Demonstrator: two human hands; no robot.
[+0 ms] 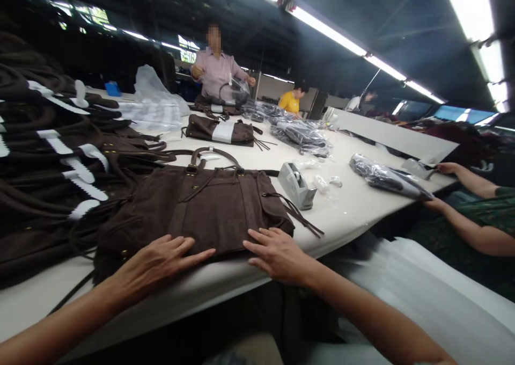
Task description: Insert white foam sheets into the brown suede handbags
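A dark brown bag (213, 209) lies flat on the white table, its two looped handles pointing away from me and thin cords trailing off its right end. My left hand (161, 257) rests on the bag's near edge, left of its middle, with the fingers spread. Near the bag's lower right part, my right hand (276, 255) touches it, fingers apart. Neither hand grips anything. A grey tape dispenser (296, 185) stands just beyond the bag's right end.
Brown bags with white wrapped handles (52, 155) are piled at left. Beyond lie a banded brown bag (221, 131), plastic-wrapped bags (300, 134) and clear plastic (155, 104). At right, another person's hands hold a wrapped bag (386, 177). Two people are farther back.
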